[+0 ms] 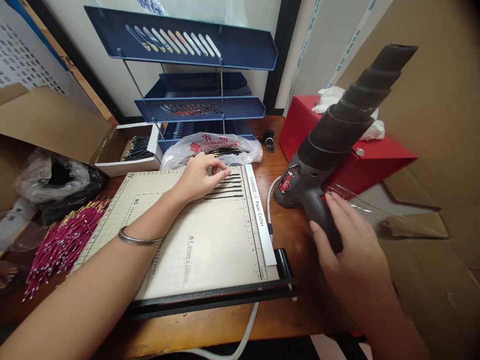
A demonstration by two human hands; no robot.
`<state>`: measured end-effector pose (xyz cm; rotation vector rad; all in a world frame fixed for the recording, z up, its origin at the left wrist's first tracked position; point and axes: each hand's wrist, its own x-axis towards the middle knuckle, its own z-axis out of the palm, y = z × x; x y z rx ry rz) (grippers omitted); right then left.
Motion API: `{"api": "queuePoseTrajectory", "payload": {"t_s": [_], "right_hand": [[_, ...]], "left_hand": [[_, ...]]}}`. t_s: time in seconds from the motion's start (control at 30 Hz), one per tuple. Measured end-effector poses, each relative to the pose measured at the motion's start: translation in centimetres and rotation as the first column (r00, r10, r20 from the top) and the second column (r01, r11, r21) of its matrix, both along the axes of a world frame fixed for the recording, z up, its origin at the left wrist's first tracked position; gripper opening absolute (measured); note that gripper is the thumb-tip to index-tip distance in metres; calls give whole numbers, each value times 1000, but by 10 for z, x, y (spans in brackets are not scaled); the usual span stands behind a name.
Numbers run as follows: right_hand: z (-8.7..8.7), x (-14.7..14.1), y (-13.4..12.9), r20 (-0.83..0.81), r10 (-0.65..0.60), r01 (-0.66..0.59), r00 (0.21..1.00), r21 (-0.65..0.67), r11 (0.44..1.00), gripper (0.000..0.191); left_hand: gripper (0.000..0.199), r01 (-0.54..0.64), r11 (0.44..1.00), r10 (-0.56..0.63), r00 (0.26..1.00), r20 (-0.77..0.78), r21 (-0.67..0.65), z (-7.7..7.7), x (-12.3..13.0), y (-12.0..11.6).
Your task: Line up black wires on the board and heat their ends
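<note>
My left hand (pixel 202 175) rests over the upper part of a paper cutter board (pixel 210 225), thumb and forefinger drawn together. Just beside these fingertips lie several short thin black strips (pixel 228 188), side by side; the hand covers their left ends. Whatever the fingers pinch is hidden. My right hand (pixel 348 250) is wrapped around the handle of a dark grey heat gun (pixel 318 150), a finger by its red trigger. Its stepped black nozzle points up and to the right.
Behind the board are a plastic bag (pixel 210 147), a blue tiered rack (pixel 202 107) and a white box of black pieces (pixel 129 150). Crimson sticks (pixel 67 240) lie left. A red box (pixel 382 165) stands behind the gun; a grey cable (pixel 269 200) runs beside the cutter.
</note>
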<state>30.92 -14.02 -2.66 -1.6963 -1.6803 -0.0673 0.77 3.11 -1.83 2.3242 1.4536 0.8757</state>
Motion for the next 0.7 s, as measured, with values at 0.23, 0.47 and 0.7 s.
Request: {"api": "queuePoseTrajectory", "payload": {"t_s": [0.23,0.47,0.7], "right_hand": [[34,-27,39,-969,97,-460,225,-18,888,68],[17,-32,93,-847,177,-530,-501,462,711,58],[20,-52,80,-797,185,-521,-574,531,669,54]], "left_hand": [[32,-24,1000,24,1000,-5,-7,1,-5,2],[35,-58,998,58,998,6,8,-1,-18,7],[33,-66,997,66,998,6,-38,-3,-27,13]]}}
